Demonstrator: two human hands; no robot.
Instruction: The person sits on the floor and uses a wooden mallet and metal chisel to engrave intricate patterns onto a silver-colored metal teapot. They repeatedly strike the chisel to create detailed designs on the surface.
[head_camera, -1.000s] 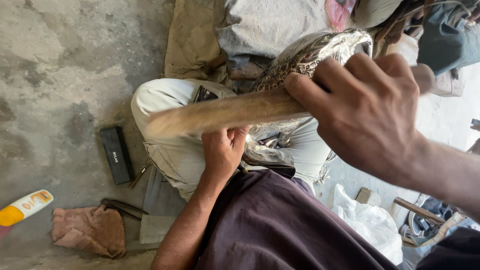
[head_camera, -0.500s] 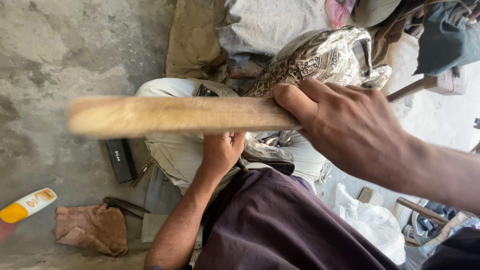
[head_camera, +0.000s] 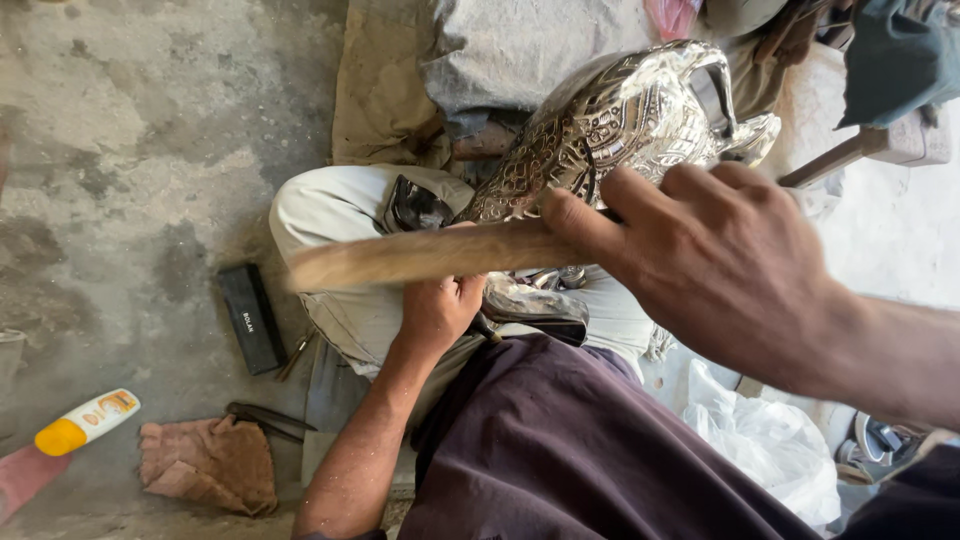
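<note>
Left to right, jug as landmark. Far left of jug: bottle with yellow cap flat on floor; rag beside it, crumpled, dark tool at its right edge. Black box on floor, left of jug and near the knee, seemingly parked within reach. Left hand below jug, forearm coming up from bottom of frame, palm pressed on lap at jug's lower end, probably steadying it; fingers mostly hidden under stick and jug, grip cannot be told. Stick lying roughly level, just below jug's body, blurred at free left end, so likely mid-swing. Jug itself: shiny embossed metal, tilted across lap on pale trousers, handle toward upper right, propped that way probably to present its side to stick. Right hand right of and below jug, arm entering from right edge, thumb on top of stick, fingers curled round and clamped on stick's right end. White bag below right of jug, on floor.
</note>
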